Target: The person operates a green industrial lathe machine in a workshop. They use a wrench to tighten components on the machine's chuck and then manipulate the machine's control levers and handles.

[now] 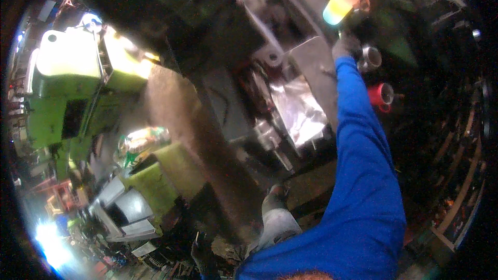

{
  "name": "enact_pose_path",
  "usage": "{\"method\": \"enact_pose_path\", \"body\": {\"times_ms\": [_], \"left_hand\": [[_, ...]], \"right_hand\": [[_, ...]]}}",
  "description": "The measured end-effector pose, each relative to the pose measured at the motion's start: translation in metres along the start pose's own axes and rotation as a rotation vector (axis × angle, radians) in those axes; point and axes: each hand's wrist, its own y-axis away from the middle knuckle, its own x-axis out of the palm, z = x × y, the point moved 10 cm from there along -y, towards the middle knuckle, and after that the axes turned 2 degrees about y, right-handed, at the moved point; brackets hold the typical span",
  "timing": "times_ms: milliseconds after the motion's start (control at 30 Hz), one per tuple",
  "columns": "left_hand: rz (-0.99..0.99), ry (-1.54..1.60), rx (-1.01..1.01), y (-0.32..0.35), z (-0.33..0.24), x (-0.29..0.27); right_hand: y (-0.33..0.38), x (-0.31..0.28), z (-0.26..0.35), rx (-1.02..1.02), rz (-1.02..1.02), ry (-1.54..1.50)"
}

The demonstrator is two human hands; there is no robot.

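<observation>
My right arm in a blue sleeve reaches far forward, and my right hand (pixel 346 46) in a greyish glove is at the machine's far right side. Its fingers are blurred and dark, so their grip cannot be told. Just beyond it stands a tilted yellow-to-orange cup or bottle (pixel 340 6). Beside the wrist is a silver metal cup (pixel 370 58), and nearer along the forearm a red mug (pixel 381 96). At the lower edge my left hand (pixel 202 253), dark-gloved, is low by my body, seemingly closed, with a thin pale piece sticking up from it.
A metal machine bed (pixel 314 65) with a shiny sheet (pixel 298 109) and a chuck-like metal part (pixel 268 135) lies ahead. Green machine housings (pixel 57 109) stand at left. Metal plates (pixel 132 205) lean by a green box. My shoe (pixel 275 197) is below the machine.
</observation>
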Motion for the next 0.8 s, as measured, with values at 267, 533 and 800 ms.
{"method": "enact_pose_path", "body": {"times_ms": [267,533,800], "left_hand": [[0.035,0.042,0.032,0.015,0.015,-0.008],[0.045,0.194,0.115,0.047,0.042,-0.028],[-0.075,0.438,0.334,0.097,0.074,-0.092]], "right_hand": [[0.09,-0.018,0.008,-0.126,-0.139,-0.385],[0.501,-0.04,0.069,-0.552,0.47,-1.092],[0.899,-0.253,0.096,-1.864,0.936,-0.966]]}}
